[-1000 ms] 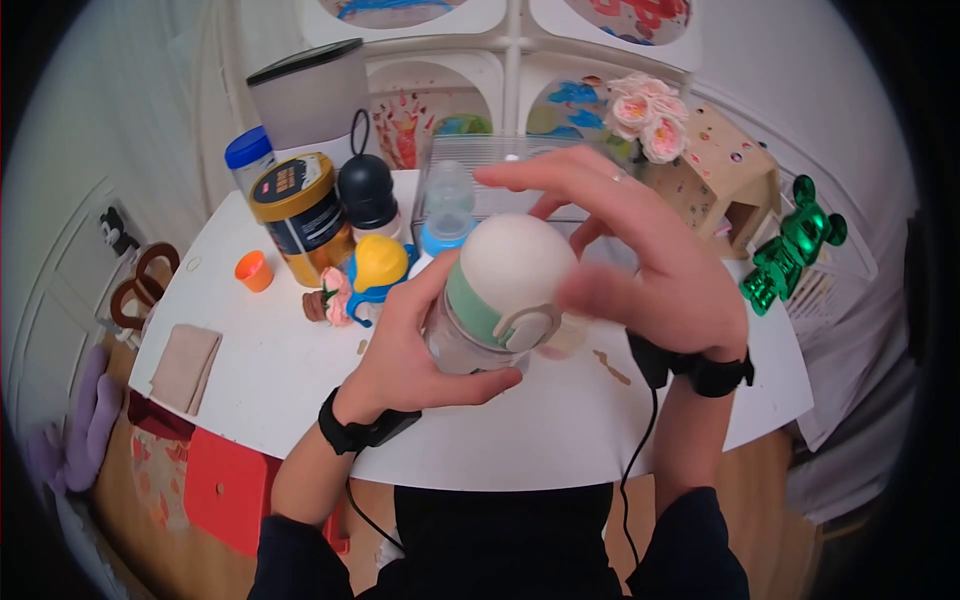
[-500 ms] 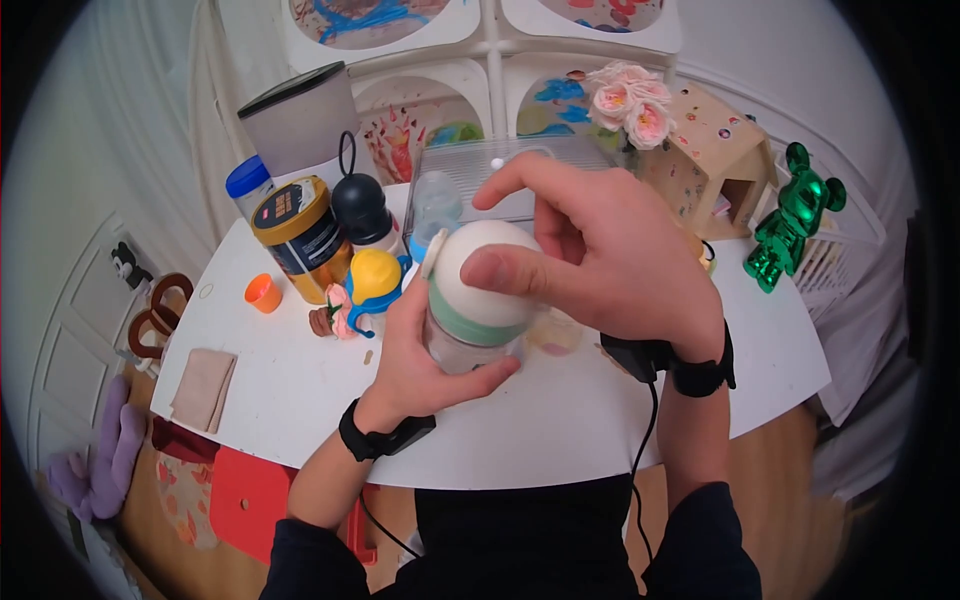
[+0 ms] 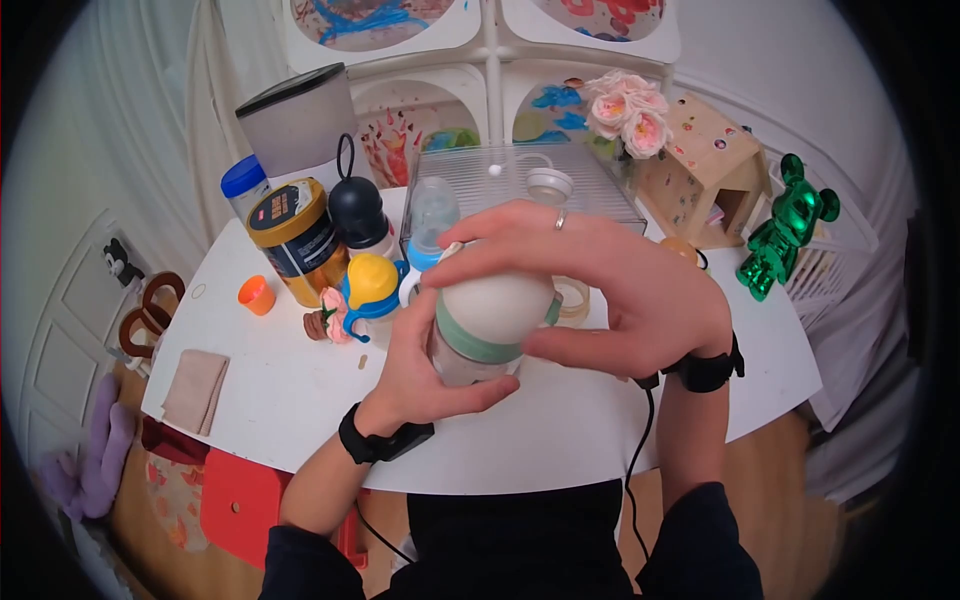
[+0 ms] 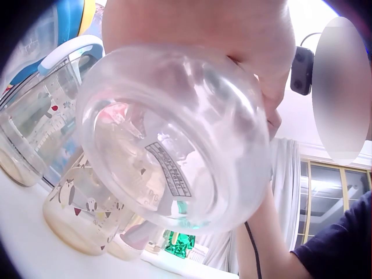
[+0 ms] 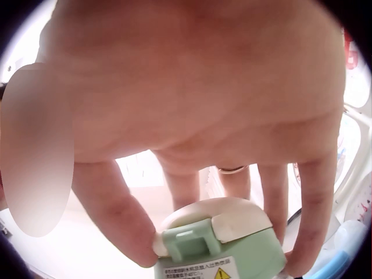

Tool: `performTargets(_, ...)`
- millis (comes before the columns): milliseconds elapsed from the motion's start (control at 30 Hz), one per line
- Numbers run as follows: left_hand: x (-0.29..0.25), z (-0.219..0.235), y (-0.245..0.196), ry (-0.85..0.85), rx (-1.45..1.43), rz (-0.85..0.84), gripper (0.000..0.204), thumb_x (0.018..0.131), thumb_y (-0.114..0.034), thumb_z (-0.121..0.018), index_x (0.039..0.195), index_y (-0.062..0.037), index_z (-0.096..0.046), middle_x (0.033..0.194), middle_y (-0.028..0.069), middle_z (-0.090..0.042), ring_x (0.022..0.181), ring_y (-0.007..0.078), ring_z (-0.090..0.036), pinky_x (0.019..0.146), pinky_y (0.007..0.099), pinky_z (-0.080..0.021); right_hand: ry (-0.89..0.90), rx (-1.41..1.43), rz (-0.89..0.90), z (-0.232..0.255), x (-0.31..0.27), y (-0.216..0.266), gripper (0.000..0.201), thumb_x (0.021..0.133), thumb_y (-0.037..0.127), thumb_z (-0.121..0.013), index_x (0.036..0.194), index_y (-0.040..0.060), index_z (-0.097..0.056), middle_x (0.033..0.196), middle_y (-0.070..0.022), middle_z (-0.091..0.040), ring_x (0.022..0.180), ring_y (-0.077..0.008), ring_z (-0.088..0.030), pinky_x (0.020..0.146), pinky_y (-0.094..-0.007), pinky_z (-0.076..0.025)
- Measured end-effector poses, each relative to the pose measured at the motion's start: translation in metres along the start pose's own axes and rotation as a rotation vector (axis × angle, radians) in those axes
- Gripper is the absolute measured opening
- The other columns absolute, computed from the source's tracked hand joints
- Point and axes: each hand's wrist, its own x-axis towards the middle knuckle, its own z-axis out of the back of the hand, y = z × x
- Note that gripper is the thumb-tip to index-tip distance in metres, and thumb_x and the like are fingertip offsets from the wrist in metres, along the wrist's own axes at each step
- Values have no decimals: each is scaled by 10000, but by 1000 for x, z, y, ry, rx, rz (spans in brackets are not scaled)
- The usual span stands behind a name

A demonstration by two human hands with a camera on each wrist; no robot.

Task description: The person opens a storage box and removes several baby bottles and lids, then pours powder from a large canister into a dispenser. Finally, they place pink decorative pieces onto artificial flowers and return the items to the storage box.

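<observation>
In the head view the left hand (image 3: 420,375) grips a clear bottle (image 3: 462,368) around its body, above the table. The bottle has a green collar and a domed cream lid (image 3: 500,305). From above, the right hand (image 3: 620,285) spans the lid, its thumb on one side and fingers on the other. The right wrist view shows the thumb and fingertips against the sides of the lid (image 5: 238,218), with a green hinge part and a printed label. The bottle's round clear base (image 4: 174,145) fills the left wrist view.
On the white table (image 3: 270,400) stand a gold-lidded tub (image 3: 300,240), a dark bottle (image 3: 358,212), a yellow-topped cup (image 3: 373,282), an orange cup (image 3: 257,295) and a folded cloth (image 3: 195,390). Behind are a ribbed clear box (image 3: 600,185), a wooden house (image 3: 705,165) and a green figure (image 3: 785,230).
The lid has turned relative to the left hand, its latch shifting from front to back. The right hand has come down from above the lid, and its fingers now wrap the lid.
</observation>
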Motion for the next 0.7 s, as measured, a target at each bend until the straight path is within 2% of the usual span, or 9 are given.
performTargets(100,4,-2,-3,-13,59,-25,942,744,-185,-997,1546,13,-543,1433,143,-681,1315,238,-670,1141,393,-516,-42,-33,-197,1,-1,17,606,849,312,-935,1382,96,-743,1230,-130,-735,1053,-234,-732,822,-339,-576)
performTargets(267,3,-6,-7,-55,188,-22,917,754,-193,-990,1536,7,-554,1404,134,-701,1288,227,-682,1106,373,-535,17,-386,-710,3,23,36,513,862,442,-949,1165,68,-771,1022,-97,-747,702,-187,-666,647,-303,-539)
performTargets(367,1,-2,-6,-36,243,3,881,757,-195,-988,1511,7,-580,1362,128,-725,1252,218,-700,1088,364,-541,-8,-455,-903,4,25,38,538,863,460,-938,1199,75,-770,952,-82,-740,646,-184,-629,619,-298,-520)
performTargets(433,1,-1,-12,-31,230,35,846,757,-195,-988,1484,6,-606,1330,125,-740,1223,215,-713,1080,360,-543,-134,-478,-674,3,20,31,584,864,456,-929,1276,79,-759,901,-79,-736,626,-192,-619,609,-302,-513)
performTargets(467,1,0,-10,-37,189,26,833,757,-196,-988,1474,6,-615,1324,124,-742,1214,215,-716,1075,360,-544,-234,-486,-393,2,10,19,607,867,447,-923,1318,79,-749,869,-81,-734,610,-199,-615,601,-306,-510)
performTargets(533,2,2,-8,-49,111,3,808,757,-197,-989,1454,4,-632,1313,122,-747,1195,216,-722,1065,360,-548,-317,-364,-48,-6,6,4,649,878,438,-907,1385,75,-726,815,-84,-728,584,-214,-608,586,-315,-508)
performTargets(567,3,1,-10,-55,120,-4,808,757,-196,-988,1454,5,-632,1315,122,-747,1195,216,-722,1064,361,-548,-306,-243,11,-12,7,1,667,885,439,-897,1411,72,-714,791,-85,-725,573,-222,-604,580,-319,-509)
performTargets(633,5,-2,-13,-62,138,-15,806,758,-193,-987,1454,6,-632,1318,122,-747,1196,216,-722,1064,361,-549,-272,-206,-82,-17,6,8,683,896,432,-883,1442,67,-696,773,-86,-724,567,-232,-605,577,-325,-513)
performTargets(700,7,-6,-12,-129,386,-55,804,757,-187,-987,1453,7,-632,1322,122,-744,1205,216,-722,1068,366,-550,-224,-372,-388,-12,8,34,679,903,417,-876,1452,65,-685,782,-88,-731,576,-236,-616,583,-330,-520)
